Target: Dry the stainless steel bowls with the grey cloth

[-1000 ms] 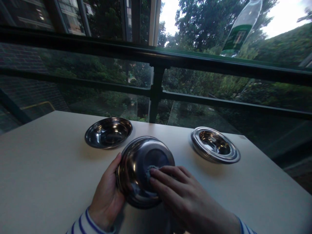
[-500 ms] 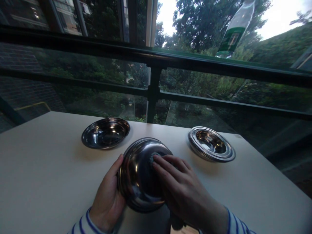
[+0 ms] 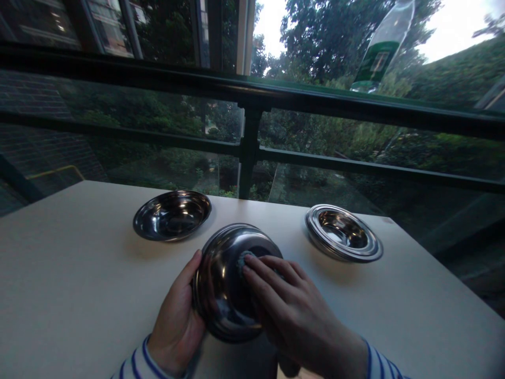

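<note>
Steadying hand, head view: the left hand (image 3: 177,318) is closed on the left side of the held bowl (image 3: 215,295), its thumb up along the rim and its other fingers mostly hidden behind the metal.
Pad hand: the right hand (image 3: 302,313) lies over the right side of the held bowl, fingers bent close together; their tips have hold of a small grey-green pad (image 3: 240,263), pinned against the base. Its thumb is out of sight, so I cannot tell whether it pinches too.
Held bowl: shiny metal, tilted, underside toward the person, between the two hands. Several rim lines show; one bowl or a nested pair, I cannot tell.
Open bowl (image 3: 173,217): beyond the held bowl and to its left, hollow up.
Rimmed bowls (image 3: 344,234): beyond the held bowl and well to its right, seemingly stacked, hollow up.
White table (image 3: 79,252): below and around the held bowl; contact between them is not visible.
Clear bottle (image 3: 376,63): far beyond the held bowl, up to its right, by the dark rail (image 3: 189,84).
Likely step: rubbing the underside of the held bowl.
Pad pressure: best kept even, fingertips flat, following the curve from base to rim.
Rim hold: should stay firm against that push, since smooth metal could slip or twist; turning the bowl a little at a time would spare the wrist.
</note>
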`<act>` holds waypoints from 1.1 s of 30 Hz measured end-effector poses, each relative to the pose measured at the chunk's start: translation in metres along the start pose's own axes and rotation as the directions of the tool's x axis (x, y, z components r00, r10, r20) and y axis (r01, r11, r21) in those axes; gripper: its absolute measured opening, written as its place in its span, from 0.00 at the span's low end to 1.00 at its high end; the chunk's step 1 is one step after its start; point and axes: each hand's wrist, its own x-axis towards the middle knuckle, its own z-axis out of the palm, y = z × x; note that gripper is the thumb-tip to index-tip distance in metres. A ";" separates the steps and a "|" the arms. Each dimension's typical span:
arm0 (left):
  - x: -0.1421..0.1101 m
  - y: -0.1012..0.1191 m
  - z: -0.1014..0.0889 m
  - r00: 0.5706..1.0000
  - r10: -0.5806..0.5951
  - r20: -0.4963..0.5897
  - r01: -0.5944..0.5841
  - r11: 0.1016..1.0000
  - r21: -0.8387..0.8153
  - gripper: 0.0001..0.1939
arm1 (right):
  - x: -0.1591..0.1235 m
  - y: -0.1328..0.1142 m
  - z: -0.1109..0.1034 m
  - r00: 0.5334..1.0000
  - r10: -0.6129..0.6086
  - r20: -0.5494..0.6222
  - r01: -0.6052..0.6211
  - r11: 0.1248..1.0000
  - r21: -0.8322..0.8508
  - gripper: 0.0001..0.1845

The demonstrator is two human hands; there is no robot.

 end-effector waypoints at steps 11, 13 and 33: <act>0.003 0.002 -0.002 1.000 0.011 0.006 -0.011 1.000 0.010 0.13 | 0.000 -0.002 -0.006 0.996 -0.079 0.031 0.078 0.996 0.036 0.19; 0.004 0.002 -0.002 1.000 0.015 0.011 -0.015 1.000 0.001 0.13 | 0.000 -0.004 -0.007 0.995 -0.095 0.037 0.093 0.995 0.038 0.19; 0.000 -0.003 -0.001 0.998 -0.043 0.036 0.043 0.999 0.014 0.14 | -0.002 0.004 -0.001 0.999 0.034 -0.042 -0.036 0.999 -0.036 0.22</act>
